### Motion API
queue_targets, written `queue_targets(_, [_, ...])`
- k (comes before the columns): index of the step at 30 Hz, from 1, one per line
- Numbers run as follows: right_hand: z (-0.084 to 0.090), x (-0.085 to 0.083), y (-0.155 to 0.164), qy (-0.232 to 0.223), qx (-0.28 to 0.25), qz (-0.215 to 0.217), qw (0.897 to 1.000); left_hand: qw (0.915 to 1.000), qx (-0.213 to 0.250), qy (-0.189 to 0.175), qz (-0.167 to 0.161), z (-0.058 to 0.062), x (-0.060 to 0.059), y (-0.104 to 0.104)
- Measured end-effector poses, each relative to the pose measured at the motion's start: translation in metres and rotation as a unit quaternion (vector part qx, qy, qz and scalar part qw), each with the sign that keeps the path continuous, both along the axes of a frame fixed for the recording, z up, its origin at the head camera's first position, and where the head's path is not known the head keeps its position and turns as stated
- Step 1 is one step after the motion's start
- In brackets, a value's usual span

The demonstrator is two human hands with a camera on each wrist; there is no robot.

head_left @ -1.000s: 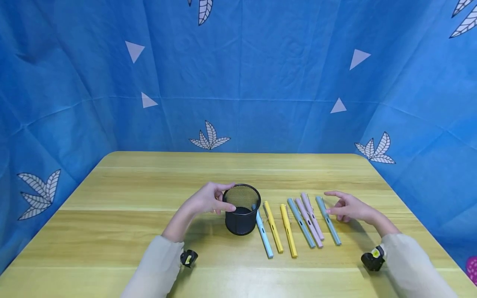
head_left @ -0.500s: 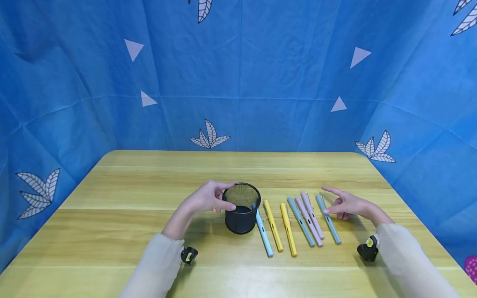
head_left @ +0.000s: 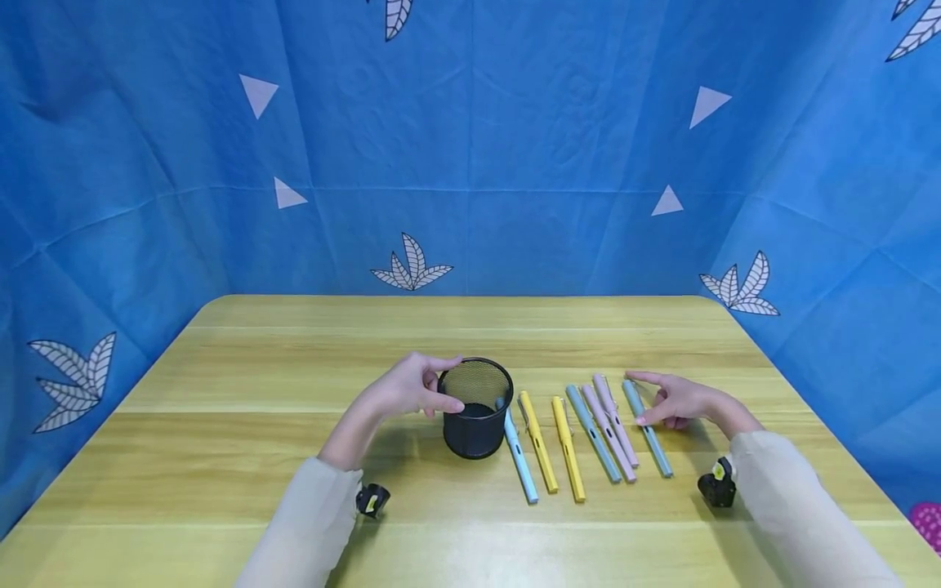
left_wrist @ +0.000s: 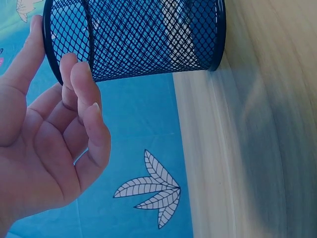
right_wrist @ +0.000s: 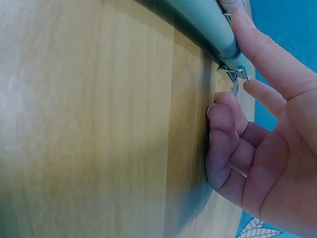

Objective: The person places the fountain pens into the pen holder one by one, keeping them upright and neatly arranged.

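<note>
In the head view my left hand (head_left: pixel 407 388) grips a black mesh pen holder (head_left: pixel 474 433) by its rim, thumb in front and index finger at the back. The left wrist view shows the other fingers curled against the mesh wall (left_wrist: pixel 143 39). My right hand (head_left: pixel 684 402) is at the rightmost grey-blue pen (head_left: pixel 657 452), thumb over its barrel and index finger stretched past its capped end. Thumb and index finger stand apart; the other fingers curl loosely. In the right wrist view the thumb (right_wrist: pixel 270 54) lies close against the pen (right_wrist: pixel 203 22); contact is unclear.
Left of that pen lie two purple pens (head_left: pixel 610 433), another grey-blue pen (head_left: pixel 594 434), two yellow pens (head_left: pixel 569 453) and a light blue pen (head_left: pixel 522 461) beside the holder. They rest on a wooden table (head_left: pixel 220 441). A blue patterned cloth (head_left: pixel 470 147) hangs behind it.
My right hand has shifted left and slightly away from me, its index finger now reaching over the grey-blue pen's end. The left hand stays on the pen holder.
</note>
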State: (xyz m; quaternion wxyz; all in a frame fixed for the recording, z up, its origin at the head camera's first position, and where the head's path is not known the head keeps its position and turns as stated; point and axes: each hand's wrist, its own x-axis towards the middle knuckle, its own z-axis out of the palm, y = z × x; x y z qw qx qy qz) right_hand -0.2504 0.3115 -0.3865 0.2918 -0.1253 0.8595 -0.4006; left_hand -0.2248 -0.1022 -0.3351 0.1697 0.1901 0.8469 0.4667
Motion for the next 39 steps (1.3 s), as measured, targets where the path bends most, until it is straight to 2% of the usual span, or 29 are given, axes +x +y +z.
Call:
queue_targets(8, [0.0029, -0.0004, -0.0029, -0.010, 0.012, -0.019, 1.000, 1.0000, -0.003, -0.003, 0.002, 0.0009, -0.0001, 0.0004])
queue_targets(24, [0.0025, 0.0007, -0.0033, 0.010, 0.012, -0.006, 1.000, 1.0000, 0.000, -0.003, 0.001, 0.0020, 0.0001, 0.0002])
queue_targets(34, [0.0016, 0.0012, -0.0008, 0.028, -0.010, -0.016, 0.999, 1.0000, 0.001, 0.001, -0.002, 0.0009, -0.0002, -0.0010])
queue_targets(39, [0.0026, 0.0010, -0.0009, 0.016, -0.012, -0.025, 0.999, 1.0000, 0.002, -0.005, 0.001, 0.0001, -0.0005, -0.0008])
